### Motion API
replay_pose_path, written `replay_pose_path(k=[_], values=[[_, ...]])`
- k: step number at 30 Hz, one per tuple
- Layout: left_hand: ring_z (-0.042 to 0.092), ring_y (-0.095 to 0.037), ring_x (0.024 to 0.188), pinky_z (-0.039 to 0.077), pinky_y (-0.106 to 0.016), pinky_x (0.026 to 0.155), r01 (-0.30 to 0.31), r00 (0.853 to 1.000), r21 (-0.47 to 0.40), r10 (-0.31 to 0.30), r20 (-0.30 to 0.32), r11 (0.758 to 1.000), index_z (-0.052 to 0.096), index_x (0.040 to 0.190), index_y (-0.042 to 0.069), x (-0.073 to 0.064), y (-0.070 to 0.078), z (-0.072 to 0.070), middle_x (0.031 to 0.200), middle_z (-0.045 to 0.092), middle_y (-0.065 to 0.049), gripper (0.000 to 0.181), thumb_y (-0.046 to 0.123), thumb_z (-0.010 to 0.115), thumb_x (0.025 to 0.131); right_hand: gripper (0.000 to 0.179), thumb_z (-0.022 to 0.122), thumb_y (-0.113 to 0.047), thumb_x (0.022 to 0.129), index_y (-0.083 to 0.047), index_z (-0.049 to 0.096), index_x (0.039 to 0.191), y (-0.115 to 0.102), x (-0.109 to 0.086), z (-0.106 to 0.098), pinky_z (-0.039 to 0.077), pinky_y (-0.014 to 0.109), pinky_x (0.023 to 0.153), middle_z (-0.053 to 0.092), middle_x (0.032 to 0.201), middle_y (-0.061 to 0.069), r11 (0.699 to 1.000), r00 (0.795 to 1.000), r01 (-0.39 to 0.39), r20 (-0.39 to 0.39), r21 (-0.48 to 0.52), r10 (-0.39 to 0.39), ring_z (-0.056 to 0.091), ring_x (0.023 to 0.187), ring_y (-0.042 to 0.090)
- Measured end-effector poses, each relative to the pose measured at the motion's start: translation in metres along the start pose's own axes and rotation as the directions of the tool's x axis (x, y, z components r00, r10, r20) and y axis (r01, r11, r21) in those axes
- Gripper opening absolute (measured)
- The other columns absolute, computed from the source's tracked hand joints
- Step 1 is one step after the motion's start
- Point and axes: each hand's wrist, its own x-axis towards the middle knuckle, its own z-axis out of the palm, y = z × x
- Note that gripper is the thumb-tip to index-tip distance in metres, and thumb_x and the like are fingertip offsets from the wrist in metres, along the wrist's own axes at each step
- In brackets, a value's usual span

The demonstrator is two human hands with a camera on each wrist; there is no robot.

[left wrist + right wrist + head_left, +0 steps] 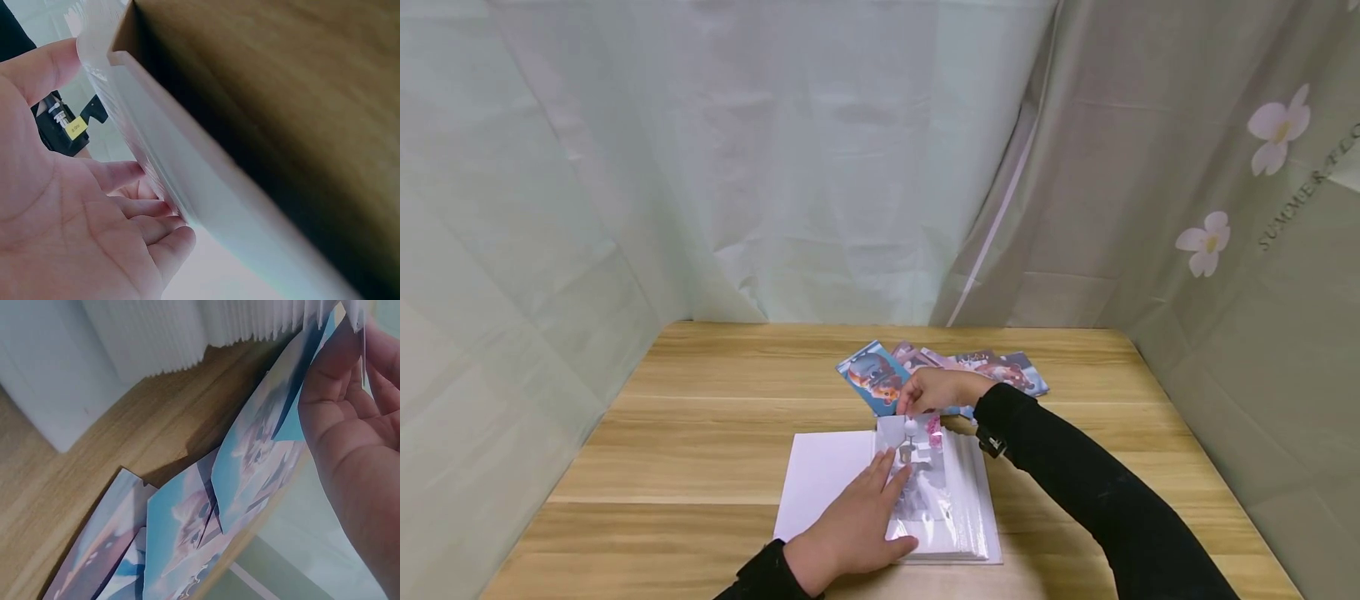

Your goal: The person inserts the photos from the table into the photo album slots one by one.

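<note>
A white photo album (820, 475) lies spread on the table, its stack of clear sleeves on the right side. In the top sleeve sits a pale photo card (925, 479) with a pink patch near its upper corner. My right hand (943, 389) pinches the card's upper edge at the far end of the album; in the right wrist view a thin edge shows between thumb and fingers. My left hand (859, 527) rests on the sleeve with its fingers extended. In the left wrist view, the fingers (125, 172) lie against the sleeves.
Behind the album, several colourful cards (1000, 371) lie fanned and overlapping; a blue card (874, 375) is leftmost. The wooden table (685, 450) is bounded by hanging pale curtains (820, 167) at the back and sides.
</note>
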Motion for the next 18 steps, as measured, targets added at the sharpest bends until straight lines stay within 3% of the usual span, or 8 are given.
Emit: replay_pose_path(k=[6,18], values=[[0.021,-0.034,0.15,0.03,-0.046,0.117,-0.005,1.0,-0.002,0.005,0.0,1.0,0.036,0.154,0.006,-0.001,0.0006,-0.0014,0.163,0.022,-0.02,0.089,0.057,0.067,0.088,0.015,0.063,0.005,0.093,-0.003,0.075,0.098,0.0,-0.0019,0.0008,0.046,0.023,0.067,0.071,0.086,-0.001,1.0,1.0,-0.008,0.027,0.016,0.007,0.052,0.072,0.011],[0.021,-0.034,0.15,0.03,-0.047,0.117,-0.01,1.0,-0.002,0.01,-0.002,1.0,0.036,0.155,0.006,-0.0007,-0.0001,0.0001,0.163,0.024,-0.02,0.095,0.066,0.064,0.086,0.015,0.062,0.009,0.092,0.005,0.072,0.103,0.0008,-0.0017,0.0031,0.053,0.025,0.082,0.072,0.089,0.001,0.995,0.995,0.006,0.1,0.096,-0.016,0.061,0.083,0.01]])
